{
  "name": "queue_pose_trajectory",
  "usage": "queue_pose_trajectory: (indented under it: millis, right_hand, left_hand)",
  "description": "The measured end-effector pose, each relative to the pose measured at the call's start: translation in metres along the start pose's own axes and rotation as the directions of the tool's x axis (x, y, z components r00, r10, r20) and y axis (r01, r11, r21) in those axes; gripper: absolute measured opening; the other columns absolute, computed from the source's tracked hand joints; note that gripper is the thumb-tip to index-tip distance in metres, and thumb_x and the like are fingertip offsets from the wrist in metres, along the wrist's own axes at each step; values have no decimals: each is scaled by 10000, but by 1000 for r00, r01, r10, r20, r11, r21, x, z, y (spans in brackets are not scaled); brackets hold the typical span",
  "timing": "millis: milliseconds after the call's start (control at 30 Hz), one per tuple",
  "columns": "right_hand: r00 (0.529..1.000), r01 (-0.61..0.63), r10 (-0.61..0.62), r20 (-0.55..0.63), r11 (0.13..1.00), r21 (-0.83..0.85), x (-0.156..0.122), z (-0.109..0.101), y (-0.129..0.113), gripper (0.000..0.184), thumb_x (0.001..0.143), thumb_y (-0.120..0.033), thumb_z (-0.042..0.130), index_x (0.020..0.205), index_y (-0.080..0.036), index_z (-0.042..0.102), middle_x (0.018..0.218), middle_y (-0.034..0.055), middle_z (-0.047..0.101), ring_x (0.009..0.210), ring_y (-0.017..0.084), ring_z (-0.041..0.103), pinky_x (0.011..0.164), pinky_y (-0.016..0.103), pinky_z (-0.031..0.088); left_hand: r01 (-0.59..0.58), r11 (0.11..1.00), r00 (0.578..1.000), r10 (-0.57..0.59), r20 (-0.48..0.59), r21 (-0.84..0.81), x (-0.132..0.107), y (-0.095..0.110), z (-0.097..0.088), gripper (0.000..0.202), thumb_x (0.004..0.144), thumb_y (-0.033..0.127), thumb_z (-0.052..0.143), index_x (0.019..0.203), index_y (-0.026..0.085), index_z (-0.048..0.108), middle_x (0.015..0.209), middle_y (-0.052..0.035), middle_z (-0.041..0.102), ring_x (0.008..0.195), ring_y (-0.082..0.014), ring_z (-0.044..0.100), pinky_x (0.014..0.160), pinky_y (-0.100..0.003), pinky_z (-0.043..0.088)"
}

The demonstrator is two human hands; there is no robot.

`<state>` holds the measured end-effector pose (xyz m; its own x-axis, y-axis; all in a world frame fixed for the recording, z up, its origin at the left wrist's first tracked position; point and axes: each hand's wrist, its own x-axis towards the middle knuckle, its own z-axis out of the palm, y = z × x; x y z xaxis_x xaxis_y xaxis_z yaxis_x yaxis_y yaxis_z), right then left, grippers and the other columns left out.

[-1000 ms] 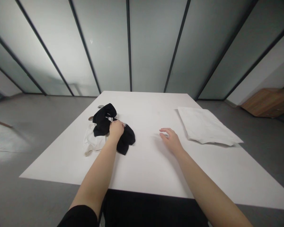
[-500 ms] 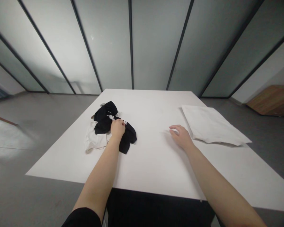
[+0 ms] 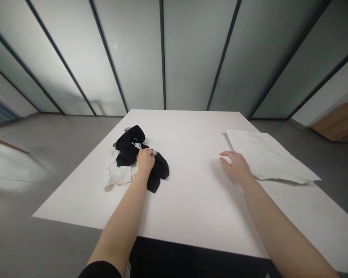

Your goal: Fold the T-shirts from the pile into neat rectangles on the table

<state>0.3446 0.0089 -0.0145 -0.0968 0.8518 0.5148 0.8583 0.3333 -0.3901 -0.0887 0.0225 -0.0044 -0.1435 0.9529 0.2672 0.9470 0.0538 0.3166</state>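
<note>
My left hand [image 3: 145,160] grips crumpled black cloth [image 3: 159,170] with closed fingers, atop soft white fabric [image 3: 117,175] on the smooth white counter [image 3: 191,204], while my right hand [image 3: 237,167], fingers open, rests just beside a flat folded white sheet [image 3: 266,156].

On the worktop [image 3: 197,208], a crumpled garment [image 3: 130,144] sits on top of a second cloth [image 3: 117,173] over toward the left edge (something small [image 3: 127,129] pokes out behind them), and a folded cloth [image 3: 266,154] lies way over by the right edge.
</note>
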Motion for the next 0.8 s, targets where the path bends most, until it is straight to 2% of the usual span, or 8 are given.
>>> queue_pose_trajectory:
  millis: [267,367,467,567,633,667,733,800]
  right_hand:
    - [1000,-3,3,-15,999,-49,1,2,5,321,956,-393,551,1087,-207,777,1148,148,771,1062,326,688,1044,518,499]
    - [996,-88,88,-9,988,-126,0,1,5,337,949,-404,557,1105,-209,782,1155,154,764,1060,334,685,1047,536,488]
    - [973,-231,224,-58,948,-221,-2,-3,12,376,928,-431,594,1188,-230,778,1229,178,740,1165,394,647,1066,614,448]
    - [901,-435,408,-150,854,-287,-7,-12,33,530,885,-516,665,1325,-229,738,1356,257,674,1315,513,548,1078,732,362]
    - [806,-588,569,-161,742,-320,-11,-21,52,680,825,-614,723,1370,-207,713,1408,325,618,1355,590,492,1057,792,317]
    - [749,-651,647,-141,681,-335,-14,-26,61,750,790,-661,741,1373,-192,706,1411,353,600,1351,614,486,1038,804,321]
    - [660,-716,749,-65,600,-358,-18,-34,75,848,742,-716,744,1381,-161,689,1397,381,586,1329,626,506,996,791,378]
    - [637,-718,771,-5,591,-368,-20,-39,83,864,740,-708,720,1393,-144,674,1383,377,589,1312,611,531,954,749,447]
  left_hand:
    - [-19,1000,1000,19,8,16,3,-4,6,320,876,67,532,851,247,795,1097,-81,783,1118,-268,638,1035,-374,472]
    - [-7,999,1000,6,15,39,2,-3,3,328,897,81,522,877,235,811,1096,-94,784,1117,-270,649,1014,-370,481]
    - [21,997,998,-25,50,72,1,-1,-4,345,963,135,485,929,208,820,1098,-117,784,1115,-277,669,1008,-364,480]
    - [47,995,997,-52,61,89,0,-3,-12,364,1028,336,499,906,188,808,1049,-143,774,1104,-307,681,1033,-401,476]
    - [46,993,997,-54,63,110,2,-9,-17,364,970,499,616,868,193,785,1065,-151,759,1124,-337,676,1056,-434,471]
    - [43,992,996,-52,70,122,3,-13,-19,347,913,530,688,868,197,774,1091,-152,751,1138,-347,671,1064,-444,469]
    - [45,989,994,-58,89,139,6,-25,-22,268,829,460,777,907,204,757,1140,-148,738,1155,-349,664,1075,-453,467]
    - [65,987,992,-80,100,144,10,-39,-24,163,823,304,754,958,212,749,1156,-137,740,1171,-339,661,1091,-464,458]
